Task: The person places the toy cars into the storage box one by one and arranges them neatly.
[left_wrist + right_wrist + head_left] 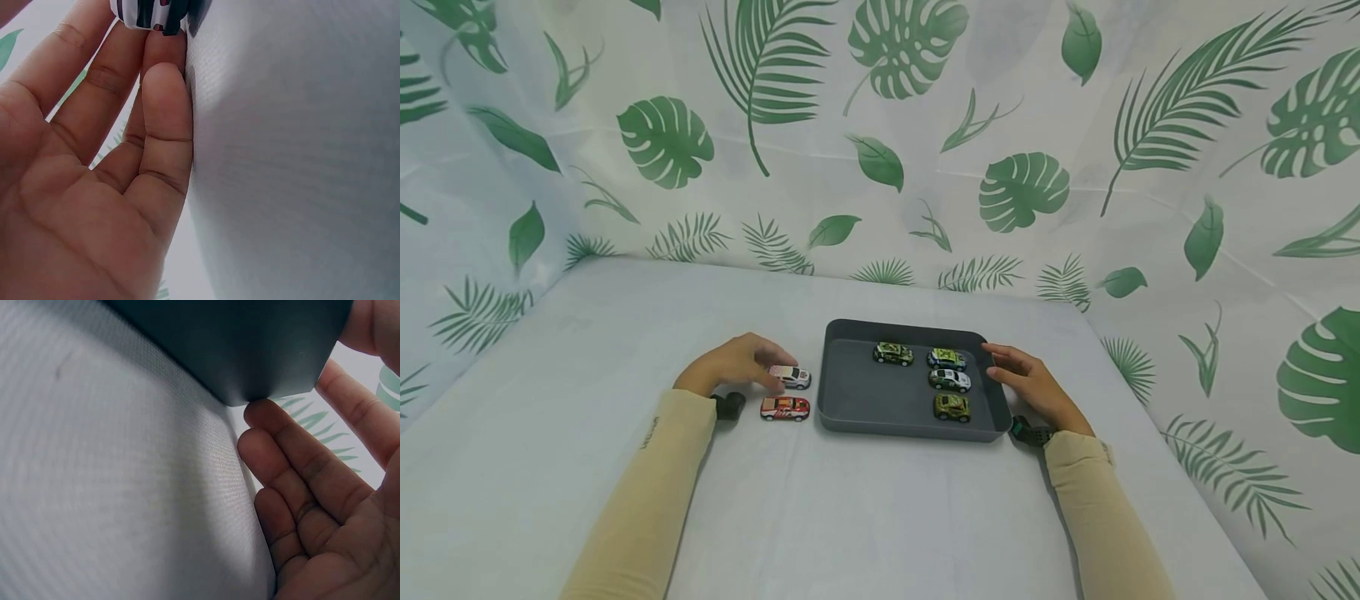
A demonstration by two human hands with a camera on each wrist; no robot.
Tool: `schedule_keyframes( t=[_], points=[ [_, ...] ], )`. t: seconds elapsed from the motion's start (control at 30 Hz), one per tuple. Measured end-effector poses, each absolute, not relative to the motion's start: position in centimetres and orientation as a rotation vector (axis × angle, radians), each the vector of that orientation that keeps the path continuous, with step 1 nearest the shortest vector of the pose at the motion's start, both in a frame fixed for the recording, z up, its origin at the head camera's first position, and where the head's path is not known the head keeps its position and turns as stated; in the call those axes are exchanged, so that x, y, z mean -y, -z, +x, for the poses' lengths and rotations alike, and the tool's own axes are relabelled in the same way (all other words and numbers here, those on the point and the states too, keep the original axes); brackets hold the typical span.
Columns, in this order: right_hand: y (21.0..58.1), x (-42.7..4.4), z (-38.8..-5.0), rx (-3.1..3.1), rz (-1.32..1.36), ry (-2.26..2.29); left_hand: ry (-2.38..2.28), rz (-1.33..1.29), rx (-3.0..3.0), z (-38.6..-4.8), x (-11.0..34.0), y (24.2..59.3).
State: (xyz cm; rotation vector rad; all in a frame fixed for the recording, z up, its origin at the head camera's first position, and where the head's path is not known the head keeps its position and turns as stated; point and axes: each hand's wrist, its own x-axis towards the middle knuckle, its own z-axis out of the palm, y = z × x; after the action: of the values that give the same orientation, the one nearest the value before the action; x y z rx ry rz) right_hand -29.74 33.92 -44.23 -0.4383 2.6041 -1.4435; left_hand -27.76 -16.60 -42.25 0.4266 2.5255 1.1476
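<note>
My left hand (735, 364) pinches the rear part of a white toy car (795, 377) between thumb and fingers, left of the tray. In the left wrist view only an end of that toy car (149, 14) shows at the top edge. Just in front of it, a red toy car (785, 408) stands on the table. My right hand (1033, 387) holds the right wall of a dark grey tray (880, 429), its thumb over the rim. From the right wrist view, fingers (269, 415) lie against the outside of the tray (250, 350).
Inside the tray, a camouflage toy car (892, 353) stands near the back. Along the right side are a green-blue car (947, 359), a white-green car (950, 381) and an olive car (952, 407). A leaf-print cloth (925, 192) hangs behind the white table (880, 517).
</note>
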Motion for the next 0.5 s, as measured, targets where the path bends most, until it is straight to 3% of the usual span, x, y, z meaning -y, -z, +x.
schedule_keyframes(
  t=[0.5],
  points=[
    [44.08,-33.99,-29.60,-2.596,-0.451,1.455,-1.117,0.411,-2.562,-27.75,16.50,42.18]
  ],
)
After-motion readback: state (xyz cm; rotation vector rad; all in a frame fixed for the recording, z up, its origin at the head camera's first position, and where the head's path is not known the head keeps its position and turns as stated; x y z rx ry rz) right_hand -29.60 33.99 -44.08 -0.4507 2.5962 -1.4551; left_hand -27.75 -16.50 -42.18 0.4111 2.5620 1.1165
